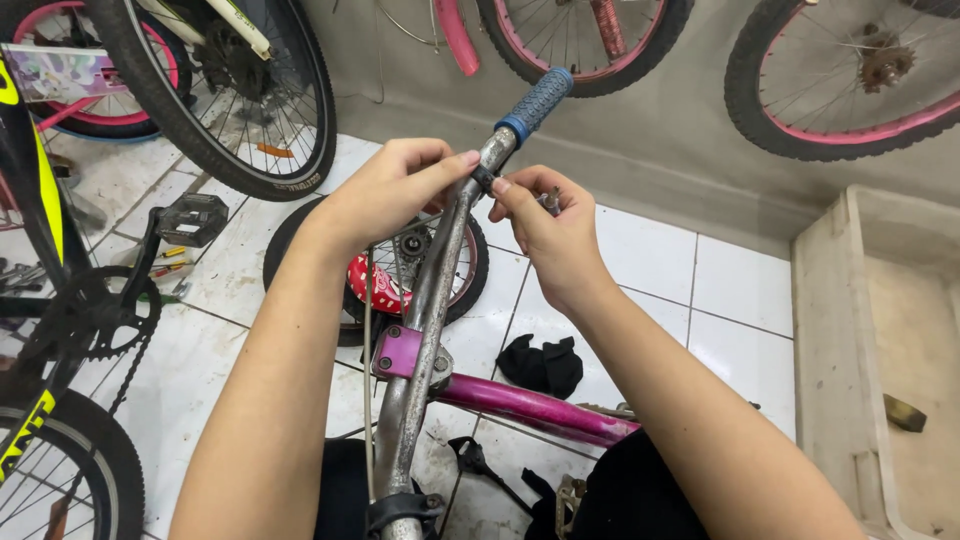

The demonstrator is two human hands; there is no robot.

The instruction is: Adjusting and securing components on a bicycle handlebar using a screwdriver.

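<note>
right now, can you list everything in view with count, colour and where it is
handlebar: 1, worn grey metal, centre, running up from the bottom edge
grip: 1, blue, far end of the handlebar
clamp: 1, small and dark, on the handlebar between the fingertips
stem: 1, purple, on the handlebar
frame tube: 1, magenta, lower centre
small wheel: 1, black tyre, red cover, flat on the tiles
cloth: 1, black, on the tiles
pedal: 1, black, left
chainring: 1, black, left
hanging wheels: several, black tyres, pink rims, top
trough: 1, beige, right
hands: left and right, pinching at the clamp
</note>
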